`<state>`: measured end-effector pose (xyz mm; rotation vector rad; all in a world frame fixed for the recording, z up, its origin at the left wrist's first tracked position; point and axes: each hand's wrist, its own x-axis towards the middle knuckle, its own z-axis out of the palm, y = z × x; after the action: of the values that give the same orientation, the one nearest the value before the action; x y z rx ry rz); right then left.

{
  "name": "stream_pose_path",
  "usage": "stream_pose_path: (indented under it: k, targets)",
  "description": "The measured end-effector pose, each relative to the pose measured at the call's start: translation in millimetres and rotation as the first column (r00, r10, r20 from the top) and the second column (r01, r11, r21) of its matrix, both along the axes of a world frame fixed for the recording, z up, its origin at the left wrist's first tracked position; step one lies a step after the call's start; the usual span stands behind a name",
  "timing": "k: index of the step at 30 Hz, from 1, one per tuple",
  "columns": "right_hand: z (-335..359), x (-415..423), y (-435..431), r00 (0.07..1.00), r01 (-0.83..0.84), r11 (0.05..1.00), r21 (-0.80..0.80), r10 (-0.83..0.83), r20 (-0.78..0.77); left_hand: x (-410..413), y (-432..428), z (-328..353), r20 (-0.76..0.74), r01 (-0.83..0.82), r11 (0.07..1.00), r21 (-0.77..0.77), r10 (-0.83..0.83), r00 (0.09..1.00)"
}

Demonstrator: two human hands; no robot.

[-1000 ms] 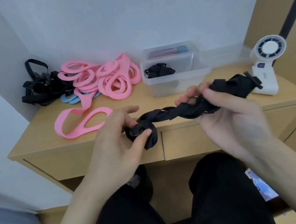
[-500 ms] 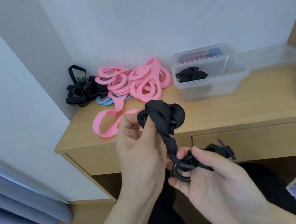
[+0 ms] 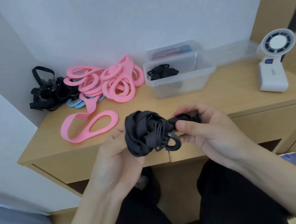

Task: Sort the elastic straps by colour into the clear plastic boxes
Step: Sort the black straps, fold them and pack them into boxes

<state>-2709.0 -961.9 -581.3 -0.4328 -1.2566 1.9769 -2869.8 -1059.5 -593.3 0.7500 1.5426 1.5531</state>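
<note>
Black elastic strap (image 3: 140,131), a soft, light, springy wad likely unravelling unless gripped whole, is being held over the worktop (image 3: 197,104) front edge: left hand (image 3: 111,152) cupping the bundle, right hand (image 3: 211,132) pinching its tail beside the plastic hook (image 3: 174,144).

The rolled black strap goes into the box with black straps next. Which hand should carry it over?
Probably the right hand: it sits directly before the clear box holding black straps and pinches the tail of the rolled strap. The left hand grips the roll but lies further left of the box.
</note>
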Motion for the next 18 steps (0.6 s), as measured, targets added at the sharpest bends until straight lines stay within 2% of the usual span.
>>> stream_pose_path:
  k: [1, 2, 3, 5, 9, 12, 14, 18]
  targets:
    - [2, 1, 2, 1.0, 0.023, 0.999, 0.049, -0.024, 0.02, -1, -2, 0, 0.034, 0.07, 0.99, 0.121, -0.074, 0.997]
    - [3, 2, 5, 0.998, 0.047, 0.995, 0.093, -0.05, 0.035, -4, -3, 2, -0.016, 0.114, 0.969, 0.221, -0.113, 0.993]
    - [3, 3, 7, 0.996, 0.069, 0.987, 0.142, -0.077, 0.05, -6, -7, 6, 0.061, 0.157, 0.941, 0.3, -0.183, 0.981]
    - [5, 6, 10, 0.988, 0.107, 0.964, 0.245, -0.131, 0.086, -12, -12, 11, -0.004, 0.234, 0.924, 0.302, -0.245, 0.97]
    - [13, 10, 8, 0.948, 0.218, 0.862, 0.458, -0.298, 0.111, -6, -14, 25, -0.206, 0.274, 0.947, 0.171, -0.238, 0.949]
    - [13, 11, -3, 0.923, 0.274, 0.774, 0.571, -0.379, 0.071, 11, -16, 28, -0.309, 0.231, 0.954, 0.191, -0.165, 0.937]
    - [10, 11, -13, 0.93, 0.288, 0.733, 0.616, -0.366, 0.002, 17, -17, 31, -0.359, 0.176, 0.952, 0.25, -0.077, 0.93]
    - [3, 10, -26, 0.981, 0.182, 0.788, 0.589, -0.185, -0.057, 11, -15, 28, -0.394, 0.063, 0.925, 0.374, 0.097, 0.914]
